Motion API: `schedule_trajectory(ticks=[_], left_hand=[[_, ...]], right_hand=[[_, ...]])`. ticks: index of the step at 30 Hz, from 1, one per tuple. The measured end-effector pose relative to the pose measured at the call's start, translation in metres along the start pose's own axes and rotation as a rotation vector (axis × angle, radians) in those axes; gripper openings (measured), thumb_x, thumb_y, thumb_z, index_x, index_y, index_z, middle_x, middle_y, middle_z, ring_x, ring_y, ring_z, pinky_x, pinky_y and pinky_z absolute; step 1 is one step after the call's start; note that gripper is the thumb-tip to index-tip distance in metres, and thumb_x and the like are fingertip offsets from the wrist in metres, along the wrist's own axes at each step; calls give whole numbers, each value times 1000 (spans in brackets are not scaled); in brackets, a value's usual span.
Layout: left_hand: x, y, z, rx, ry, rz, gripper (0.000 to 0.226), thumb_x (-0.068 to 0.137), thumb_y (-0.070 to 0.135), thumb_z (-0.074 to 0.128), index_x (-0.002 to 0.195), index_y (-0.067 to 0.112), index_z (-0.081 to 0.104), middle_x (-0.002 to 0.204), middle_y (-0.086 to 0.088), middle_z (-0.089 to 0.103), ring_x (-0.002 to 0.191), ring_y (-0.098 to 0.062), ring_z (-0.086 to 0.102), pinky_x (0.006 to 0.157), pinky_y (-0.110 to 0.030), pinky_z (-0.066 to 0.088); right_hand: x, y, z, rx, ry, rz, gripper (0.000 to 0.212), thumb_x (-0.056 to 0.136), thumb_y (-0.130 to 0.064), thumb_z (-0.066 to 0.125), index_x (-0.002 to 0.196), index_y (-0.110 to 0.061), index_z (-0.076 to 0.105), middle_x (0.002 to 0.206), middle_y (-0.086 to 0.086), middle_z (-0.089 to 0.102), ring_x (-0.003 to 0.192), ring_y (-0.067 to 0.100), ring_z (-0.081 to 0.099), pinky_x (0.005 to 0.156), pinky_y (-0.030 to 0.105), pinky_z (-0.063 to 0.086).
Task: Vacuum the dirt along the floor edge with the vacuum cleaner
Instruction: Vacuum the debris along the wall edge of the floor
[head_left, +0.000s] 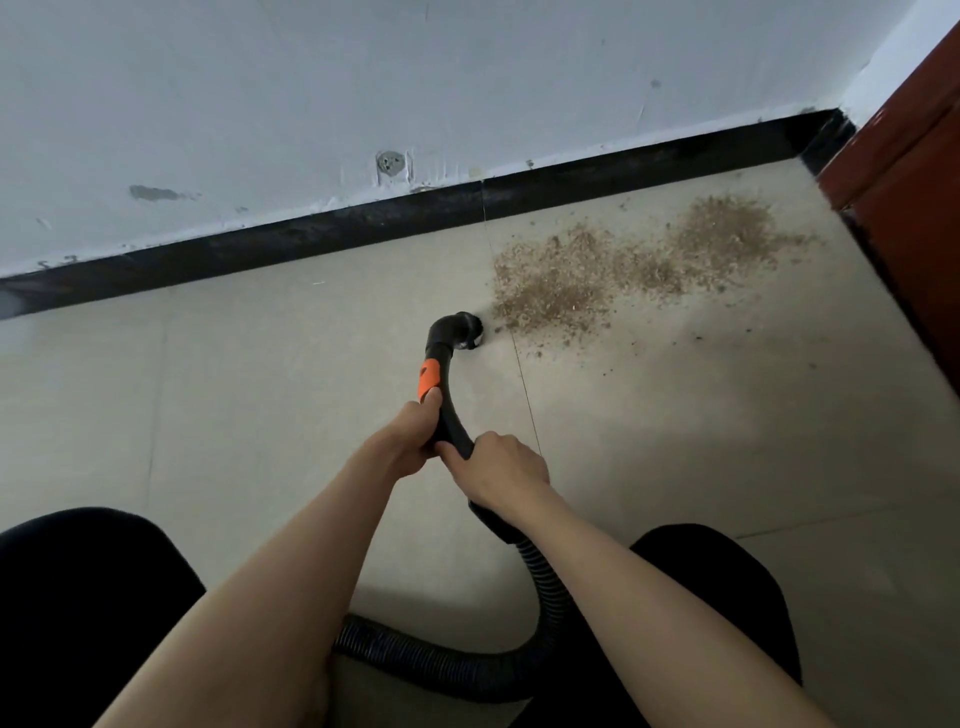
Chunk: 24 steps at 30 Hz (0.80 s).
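Head view
Left hand (410, 434): centre of frame, fingers wrapped round the black vacuum handle (448, 410), just below its orange band (429, 379).
Right hand (501, 470): just right of the left hand, fingers curled round the handle lower down, where the ribbed hose (545, 582) begins.
Nozzle (467, 330): on the floor (234, 374), at the left edge of the dirt.
Dirt (639, 262): brown scatter, upper right, near the black skirting (363, 218).
Hose: loops toward bottom centre.
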<state>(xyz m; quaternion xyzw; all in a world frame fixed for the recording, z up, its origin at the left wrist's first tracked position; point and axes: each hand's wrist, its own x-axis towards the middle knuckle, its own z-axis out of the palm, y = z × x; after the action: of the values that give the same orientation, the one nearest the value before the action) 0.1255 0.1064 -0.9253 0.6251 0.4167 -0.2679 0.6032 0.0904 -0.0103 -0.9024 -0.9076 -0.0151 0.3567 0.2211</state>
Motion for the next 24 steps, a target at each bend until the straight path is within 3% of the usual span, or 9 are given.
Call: schedule_trajectory(ticks=[2,6,9,12,17,20,24], left_hand=[[7,3,6,-7,-30,4,37,104,33,32,119,0,41,92,-7,51,85,-20,53,65,-27,44],[25,13,23,8,-77,50,33,104,33,30,111,3,41,90,-6,51,83,-20,53,74,-31,45],[36,21,32,59,-105,87,33,104,32,28,96,4,43,89,-7,52,77,-18,53,62,-27,46],[38,22,36,68,-143,91,33,104,32,27,92,6,43,87,-7,52,75,-17,53,58,-26,45],[36,23,27,20,-200,78,31,105,30,27,109,2,37,89,-7,51,86,-22,54,75,-34,46],[36,26,13,-7,-239,38,30,104,30,29,112,2,38,91,-8,52,82,-21,55,74,-34,47],[41,36,-7,-110,-293,9,33,105,29,31,119,0,39,91,-9,53,91,-25,55,83,-35,46]], right_hand=[[8,3,-4,-40,16,9,57,95,-65,34,101,-13,57,105,8,65,94,29,62,68,33,39],[25,17,-16,-40,33,46,57,94,-68,34,91,-14,52,88,3,58,81,27,56,66,33,40],[33,28,-20,14,53,70,58,93,-69,34,84,-15,53,79,1,57,77,26,57,64,33,41],[33,31,-21,-16,77,80,58,93,-69,34,86,-15,55,85,4,61,79,27,58,65,33,41],[31,20,-23,-40,76,86,56,93,-68,36,82,-16,52,74,-1,54,71,23,55,57,31,37],[29,8,-23,-50,59,99,54,93,-68,36,75,-18,48,73,-1,54,68,20,55,58,30,40],[34,-16,-29,-92,39,112,55,93,-68,36,84,-16,54,76,-1,57,75,22,59,63,31,42]])
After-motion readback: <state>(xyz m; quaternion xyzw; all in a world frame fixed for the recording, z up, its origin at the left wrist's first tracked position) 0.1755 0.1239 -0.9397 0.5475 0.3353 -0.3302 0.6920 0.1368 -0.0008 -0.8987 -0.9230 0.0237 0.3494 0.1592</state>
